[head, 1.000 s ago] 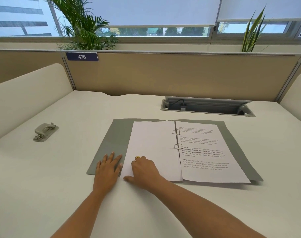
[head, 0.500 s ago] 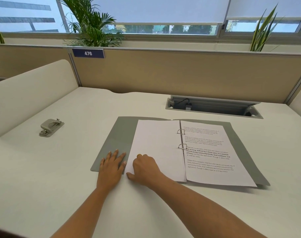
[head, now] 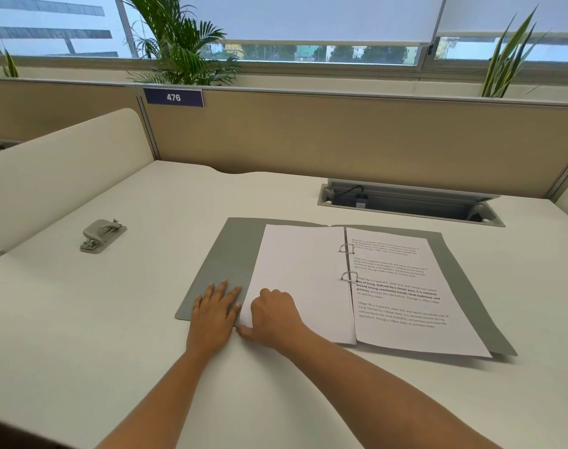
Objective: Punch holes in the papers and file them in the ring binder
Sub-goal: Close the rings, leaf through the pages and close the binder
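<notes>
A grey ring binder (head: 224, 254) lies open on the white desk. Two metal rings (head: 347, 247) stand at its spine. A blank sheet (head: 302, 273) is turned onto the left side of the rings, and a printed sheet (head: 402, 286) lies on the right side. My left hand (head: 214, 314) rests flat, fingers spread, on the binder's left cover at its near corner. My right hand (head: 274, 314), with a ring on one finger, is curled on the near left corner of the blank sheet, thumb at its edge. A grey hole punch (head: 102, 235) sits far left.
An open cable tray (head: 409, 202) is recessed in the desk behind the binder. A beige partition (head: 341, 140) with a "476" label closes the back, and a cream divider (head: 62, 170) closes the left side. Plants stand behind the partition.
The camera has shifted slightly. Both hands stay at the binder's near left corner, with the right hand curling a little more over the blank sheet's corner.
</notes>
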Tool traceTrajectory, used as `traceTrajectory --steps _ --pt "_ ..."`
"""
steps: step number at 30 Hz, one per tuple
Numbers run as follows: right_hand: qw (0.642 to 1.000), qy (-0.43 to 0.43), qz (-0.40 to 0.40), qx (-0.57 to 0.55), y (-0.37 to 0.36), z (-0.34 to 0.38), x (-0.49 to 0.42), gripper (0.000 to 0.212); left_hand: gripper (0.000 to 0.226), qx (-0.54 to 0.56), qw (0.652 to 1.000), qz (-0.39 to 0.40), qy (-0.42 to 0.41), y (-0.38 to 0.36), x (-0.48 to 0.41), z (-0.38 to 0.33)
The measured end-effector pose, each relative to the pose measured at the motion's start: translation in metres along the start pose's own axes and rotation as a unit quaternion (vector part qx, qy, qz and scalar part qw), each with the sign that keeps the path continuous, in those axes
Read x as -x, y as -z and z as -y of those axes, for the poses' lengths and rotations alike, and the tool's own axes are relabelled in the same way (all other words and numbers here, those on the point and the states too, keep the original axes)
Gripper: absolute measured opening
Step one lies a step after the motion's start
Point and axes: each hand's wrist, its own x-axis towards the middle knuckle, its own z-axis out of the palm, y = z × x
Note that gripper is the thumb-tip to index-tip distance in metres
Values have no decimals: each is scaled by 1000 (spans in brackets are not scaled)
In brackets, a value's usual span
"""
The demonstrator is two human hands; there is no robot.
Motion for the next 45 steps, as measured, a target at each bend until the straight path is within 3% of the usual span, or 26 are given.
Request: traceTrajectory --steps 5,10,14,17,19,23,27,32,38,40,45 --pt "1000 8 5 2 2 0 -2 42 95 5 1000 -9 -4 0 1 0" --pt "1000 10 7 1 4 -2 -3 35 74 14 1000 -7 3 0 0 0" --pt "1000 7 0 -12 5 -6 0 35 93 27 1000 -7 3 2 1 0" --pt "999 3 -16 -40 10 -8 1 28 81 46 999 2 5 4 1 -2" --pt "999 6 -16 -47 10 -9 1 35 72 47 999 5 6 4 1 -3" --pt "998 25 12 -64 14 -15 -1 41 94 45 999 -3 3 4 1 -2" --pt "993 -32 3 -117 18 -21 -3 27 91 30 1000 -3 1 3 1 0" --pt "957 -156 -45 -240 24 -35 -5 27 85 43 999 -6 -2 5 3 -2" --pt "896 -263 -54 -354 40 -65 5 42 50 72 997 6 8 8 2 -6" --pt "867 -291 -67 -399 45 -76 11 36 37 91 996 -1 18 9 0 -9" --pt "809 -330 -81 -479 46 -97 22 17 29 100 993 -35 52 11 -8 -26"
